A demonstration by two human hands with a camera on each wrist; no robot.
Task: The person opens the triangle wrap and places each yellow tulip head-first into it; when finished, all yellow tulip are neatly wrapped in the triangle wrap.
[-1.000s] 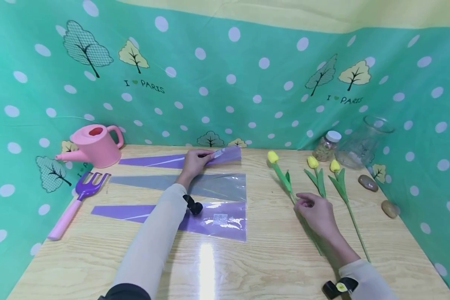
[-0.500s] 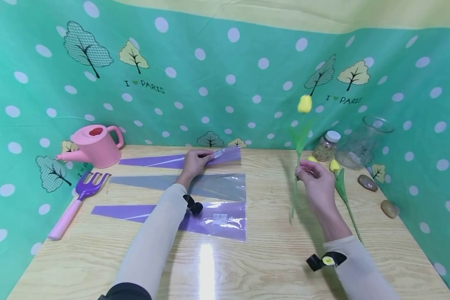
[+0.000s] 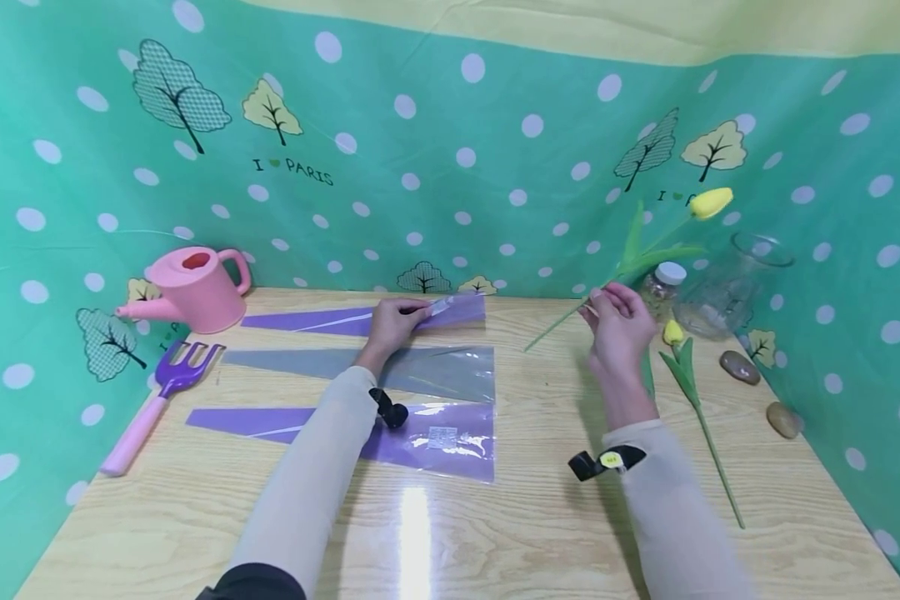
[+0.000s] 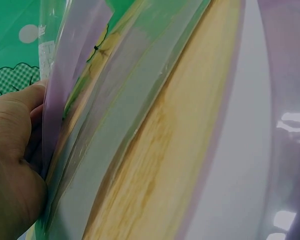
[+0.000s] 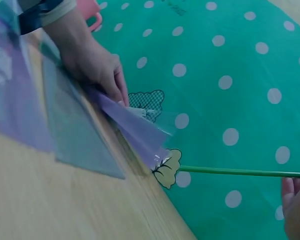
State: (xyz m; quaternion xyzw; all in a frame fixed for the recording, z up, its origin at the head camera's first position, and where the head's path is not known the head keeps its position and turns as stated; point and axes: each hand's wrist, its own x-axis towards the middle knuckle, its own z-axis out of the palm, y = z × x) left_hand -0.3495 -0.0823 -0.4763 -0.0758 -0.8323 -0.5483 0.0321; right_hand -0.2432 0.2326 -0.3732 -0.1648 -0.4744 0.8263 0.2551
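Note:
My left hand (image 3: 390,325) pinches the far purple flower sleeve (image 3: 315,322) near its wide right end, lifting that edge a little. In the right wrist view its mouth gapes slightly. My right hand (image 3: 619,327) pinches the green stem of a yellow tulip (image 3: 711,203), held above the table. Its bloom points up and right, while the bare stem (image 5: 230,171) end points left toward the sleeve, apart from it. A grey sleeve (image 3: 450,372) and a nearer purple sleeve (image 3: 457,463) lie flat below my left hand and forearm.
Another tulip (image 3: 687,382) lies at right; one more is mostly hidden behind my right hand. A lidded jar (image 3: 660,287), a glass vase (image 3: 720,304) and two stones (image 3: 739,367) stand or lie beyond. At left are a pink watering can (image 3: 198,292) and a purple fork (image 3: 176,375).
My right hand has picked the tulip off the table, raised it upright, then tipped it so the bloom leans right and the stem end points left. My left hand has stayed on the sleeve.

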